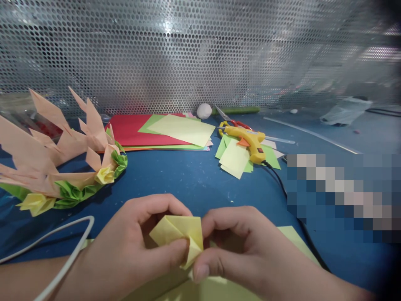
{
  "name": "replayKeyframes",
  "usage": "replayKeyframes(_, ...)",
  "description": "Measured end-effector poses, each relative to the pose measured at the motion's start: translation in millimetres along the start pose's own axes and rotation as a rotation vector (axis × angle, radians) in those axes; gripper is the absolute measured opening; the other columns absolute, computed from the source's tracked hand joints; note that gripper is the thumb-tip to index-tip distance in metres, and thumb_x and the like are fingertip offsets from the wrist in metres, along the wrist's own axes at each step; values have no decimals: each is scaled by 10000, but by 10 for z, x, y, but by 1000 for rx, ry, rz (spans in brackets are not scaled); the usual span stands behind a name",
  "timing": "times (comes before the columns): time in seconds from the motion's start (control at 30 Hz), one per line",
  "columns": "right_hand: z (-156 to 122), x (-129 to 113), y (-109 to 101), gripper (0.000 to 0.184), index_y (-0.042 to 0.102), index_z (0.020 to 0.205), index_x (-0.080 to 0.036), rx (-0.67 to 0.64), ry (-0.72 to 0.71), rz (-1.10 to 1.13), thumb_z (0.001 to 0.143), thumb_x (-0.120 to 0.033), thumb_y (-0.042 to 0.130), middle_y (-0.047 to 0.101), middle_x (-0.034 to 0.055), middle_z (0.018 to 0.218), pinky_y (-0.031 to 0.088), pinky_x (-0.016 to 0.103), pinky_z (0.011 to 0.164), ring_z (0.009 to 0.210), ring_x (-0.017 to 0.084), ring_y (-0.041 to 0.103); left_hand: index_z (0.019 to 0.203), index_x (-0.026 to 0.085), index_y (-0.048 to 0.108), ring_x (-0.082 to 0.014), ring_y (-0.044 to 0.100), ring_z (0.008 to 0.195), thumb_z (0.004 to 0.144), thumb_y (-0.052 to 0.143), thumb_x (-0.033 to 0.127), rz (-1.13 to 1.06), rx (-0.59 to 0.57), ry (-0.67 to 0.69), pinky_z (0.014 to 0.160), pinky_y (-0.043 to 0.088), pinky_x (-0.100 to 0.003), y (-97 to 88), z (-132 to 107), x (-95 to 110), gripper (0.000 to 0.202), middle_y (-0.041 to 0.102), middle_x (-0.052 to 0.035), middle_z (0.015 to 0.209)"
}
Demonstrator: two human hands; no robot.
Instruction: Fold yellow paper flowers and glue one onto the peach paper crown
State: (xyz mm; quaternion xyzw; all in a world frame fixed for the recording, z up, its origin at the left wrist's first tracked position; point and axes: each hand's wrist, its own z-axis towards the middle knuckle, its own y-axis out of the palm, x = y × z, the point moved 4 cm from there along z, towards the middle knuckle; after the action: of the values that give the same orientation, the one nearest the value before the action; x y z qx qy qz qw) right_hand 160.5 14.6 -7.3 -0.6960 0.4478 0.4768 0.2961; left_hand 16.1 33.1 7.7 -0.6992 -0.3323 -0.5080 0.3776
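Note:
Between my two hands is a small folded piece of yellow paper (191,228), with creased, angled flaps. My left hand (138,242) pinches it from the left, the thumb pressed on its front. From the right, my right hand (241,242) grips its edge between thumb and fingers. Under the hands lie pale yellow-green paper sheets (216,290), partly hidden by them. At the left stands a crown-like paper piece (75,144) with peach points, green pleated leaves and yellow paper flowers (105,175).
A yellow glue gun (247,140) rests on small green and yellow papers (234,159), its black cord running right. Behind are stacked coloured sheets (134,131), scissors (233,122) and a white ball (204,111). A white cable (72,255) crosses my left wrist; a perforated metal panel (175,58) stands behind.

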Motion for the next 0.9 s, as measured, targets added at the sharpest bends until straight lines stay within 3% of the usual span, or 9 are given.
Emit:
replayKeyframes(0.13,1,-46,-56,210,706,669,-199,3,-121,33,743,-396,716,620,-9,654,468,210,599,636,126,543,747,230,637,-104,494,586,731,736,238,-56,53,2,528,415,-153,-44,20,-42,101,564,77,647)
replayKeyframes(0.23,8,-58,-87,187,732,729,-198,32,-196,-23,809,-328,623,629,-3,652,476,204,596,604,112,541,800,243,642,-123,535,654,786,706,294,-52,95,-18,579,445,-164,-62,30,-91,83,591,64,697)
replayKeyframes(0.53,13,-42,-94,91,678,685,-195,135,-188,-17,729,-272,698,635,-26,621,453,186,545,565,99,538,756,227,616,-97,515,634,787,716,266,-156,72,-46,578,438,-137,-40,65,-93,111,577,77,668)
replayKeyframes(0.73,15,-56,-98,81,658,697,-202,162,-214,-77,768,-236,640,625,-33,622,445,172,535,567,92,527,723,217,620,-69,452,562,700,764,169,-158,28,-82,511,398,-107,-33,72,-38,154,530,98,626)
replayKeyframes(0.9,-22,-55,-102,90,658,699,-202,164,-207,-99,776,-231,620,618,-27,624,432,171,524,574,98,518,730,219,616,-65,428,512,720,722,177,-142,-2,-98,472,376,-113,0,51,3,115,525,98,579)
